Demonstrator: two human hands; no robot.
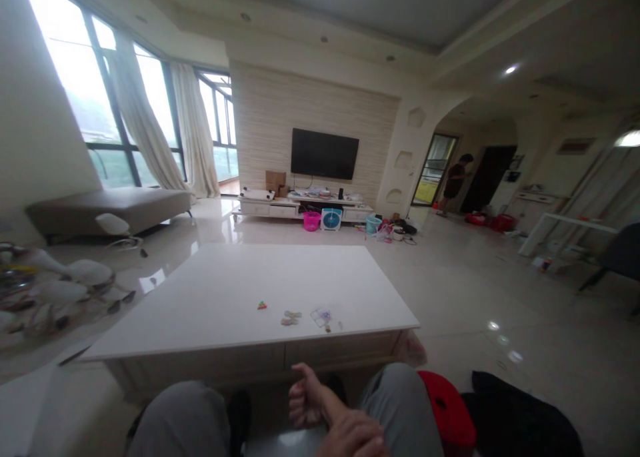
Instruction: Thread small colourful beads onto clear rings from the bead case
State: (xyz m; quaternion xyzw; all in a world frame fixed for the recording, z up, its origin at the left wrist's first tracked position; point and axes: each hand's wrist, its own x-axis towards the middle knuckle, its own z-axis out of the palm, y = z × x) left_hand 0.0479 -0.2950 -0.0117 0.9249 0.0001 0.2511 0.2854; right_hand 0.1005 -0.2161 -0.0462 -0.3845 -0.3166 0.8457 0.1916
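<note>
My right hand is curled into a loose fist above the gap between my knees, thumb up, with nothing visible in it. My left hand lies wrapped over my right forearm, close to the wrist. Beyond them, near the front edge of a white table, are a small red, green and orange item, some pale pinkish and greenish pieces and a clear, thin item with purplish bits. A tiny brownish piece lies beside it. Neither hand touches the tabletop.
A red stool and dark cloth are right of my knees. White lamp parts lie on the left floor. A pink basket and blue-and-white fan stand by the TV cabinet. A person stands at the back right.
</note>
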